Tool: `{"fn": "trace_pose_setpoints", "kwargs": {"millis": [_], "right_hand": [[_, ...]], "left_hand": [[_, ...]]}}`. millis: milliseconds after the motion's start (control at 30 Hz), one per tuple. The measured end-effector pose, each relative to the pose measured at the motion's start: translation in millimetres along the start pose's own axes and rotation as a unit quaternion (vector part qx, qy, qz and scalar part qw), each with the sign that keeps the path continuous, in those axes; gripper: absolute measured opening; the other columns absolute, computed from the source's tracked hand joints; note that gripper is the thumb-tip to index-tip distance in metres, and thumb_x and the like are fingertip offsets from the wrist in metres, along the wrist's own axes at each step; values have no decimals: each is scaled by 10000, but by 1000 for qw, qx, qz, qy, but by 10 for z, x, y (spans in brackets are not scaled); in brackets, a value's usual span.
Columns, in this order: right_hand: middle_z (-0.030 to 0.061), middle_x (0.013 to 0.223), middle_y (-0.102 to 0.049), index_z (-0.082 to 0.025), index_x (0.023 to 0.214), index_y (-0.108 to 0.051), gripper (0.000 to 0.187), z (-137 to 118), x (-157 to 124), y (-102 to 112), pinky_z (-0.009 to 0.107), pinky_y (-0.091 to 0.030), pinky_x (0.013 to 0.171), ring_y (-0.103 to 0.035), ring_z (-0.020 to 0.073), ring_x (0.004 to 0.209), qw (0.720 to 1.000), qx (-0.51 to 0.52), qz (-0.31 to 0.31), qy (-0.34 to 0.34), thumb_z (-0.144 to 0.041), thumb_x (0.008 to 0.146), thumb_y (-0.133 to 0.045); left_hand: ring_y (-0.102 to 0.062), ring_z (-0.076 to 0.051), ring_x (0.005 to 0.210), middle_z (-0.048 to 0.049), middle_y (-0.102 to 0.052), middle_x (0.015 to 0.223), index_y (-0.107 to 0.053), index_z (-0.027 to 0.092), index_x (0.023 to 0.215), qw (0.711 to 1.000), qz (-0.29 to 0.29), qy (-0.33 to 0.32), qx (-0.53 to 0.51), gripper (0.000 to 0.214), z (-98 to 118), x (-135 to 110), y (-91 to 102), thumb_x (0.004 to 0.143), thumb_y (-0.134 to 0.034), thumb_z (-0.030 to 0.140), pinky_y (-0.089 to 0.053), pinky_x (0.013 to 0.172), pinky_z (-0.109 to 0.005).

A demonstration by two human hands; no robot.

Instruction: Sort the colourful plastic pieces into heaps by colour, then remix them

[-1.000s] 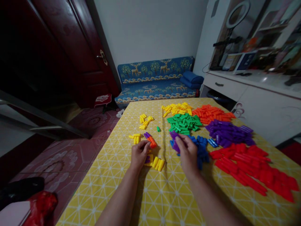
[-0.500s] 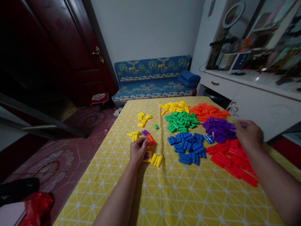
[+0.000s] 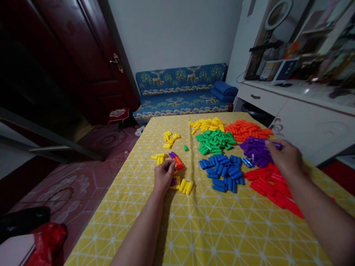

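My left hand (image 3: 163, 177) rests on the yellow tablecloth (image 3: 210, 229), its fingers curled on a small joined cluster of pegs: purple and orange ones (image 3: 176, 161) ahead of the fingertips, yellow ones (image 3: 186, 187) beside the palm. My right hand (image 3: 285, 159) is out at the right over the purple peg pile (image 3: 256, 150), fingers pinched on a purple peg (image 3: 276, 145). Sorted heaps lie between the hands: blue (image 3: 223, 173), green (image 3: 215, 141), yellow (image 3: 206, 125), orange (image 3: 246, 130) and long red pegs (image 3: 273, 184).
Small yellow groups (image 3: 169, 138) and a lone green peg (image 3: 185, 148) lie left of the piles. A blue patterned sofa (image 3: 180, 92) stands beyond the table, a white cabinet (image 3: 305, 118) on the right, a dark red door (image 3: 91, 62) on the left.
My right hand left the blue pile near the middle, swung right to the purple pile and closed on a purple peg. The left hand stayed on its cluster.
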State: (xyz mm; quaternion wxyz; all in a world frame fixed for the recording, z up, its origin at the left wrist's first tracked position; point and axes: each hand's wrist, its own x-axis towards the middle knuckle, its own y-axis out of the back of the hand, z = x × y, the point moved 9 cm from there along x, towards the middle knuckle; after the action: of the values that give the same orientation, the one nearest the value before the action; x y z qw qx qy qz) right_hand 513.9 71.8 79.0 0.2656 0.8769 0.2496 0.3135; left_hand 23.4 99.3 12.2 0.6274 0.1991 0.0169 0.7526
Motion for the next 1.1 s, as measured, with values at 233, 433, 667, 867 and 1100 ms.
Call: {"fn": "trace_pose_setpoints", "kwargs": {"millis": [233, 433, 667, 867, 1100], "right_hand": [[275, 1079, -642, -92, 1290, -613, 605, 89, 219, 52, 383, -347, 656, -613, 264, 848, 992, -125, -26, -9, -397, 777, -715], [179, 1096, -620, -163, 1182, -654, 378, -519, -433, 110, 361, -441, 721, -589, 169, 695, 985, 52, 37, 158, -287, 826, -643], [72, 1074, -664, -207, 1087, -658, 272, -1644, -2107, -687, 328, -525, 837, -636, 191, 948, 886, 254, -283, 267, -180, 844, -538], [82, 1328, -561, -245, 1160, -698, 348, -2255, -2613, -1238, 356, -392, 1065, -506, 214, 1223, 859, 149, -378, 312, -164, 852, -557], [90, 1203, -623, -268, 1077, -743, 274, -2398, -2504, -1587, 387, -413, 965, -505, 258, 1106, 860, 6, -386, 333, -350, 903, -547]], "left_hand": [[-610, -130, 573, -5, -676, 640, -730, 151, 843, 1000, 3, -1, 4, 263, 8, -7, 12, 818, -617, 387, -479, 572, -211], [-620, -138, 579, -7, -687, 647, -732, 157, 874, 1000, 12, 13, -22, 285, -74, 11, 5, 810, -633, 416, -485, 570, -217], [-560, -117, 531, -3, -643, 629, -728, 153, 903, 996, 54, 39, -56, 429, -24, -7, 128, 847, -557, 544, -444, 520, -208], [-555, -113, 534, -22, -657, 723, -697, 142, 948, 986, 118, 59, -98, 478, -99, -2, 290, 864, -510, 574, -440, 524, -222], [-657, -184, 792, -65, -716, 840, -708, 147, 934, 988, 139, 27, -61, 355, -144, 56, 349, 878, -517, 441, -495, 762, -288]]}}
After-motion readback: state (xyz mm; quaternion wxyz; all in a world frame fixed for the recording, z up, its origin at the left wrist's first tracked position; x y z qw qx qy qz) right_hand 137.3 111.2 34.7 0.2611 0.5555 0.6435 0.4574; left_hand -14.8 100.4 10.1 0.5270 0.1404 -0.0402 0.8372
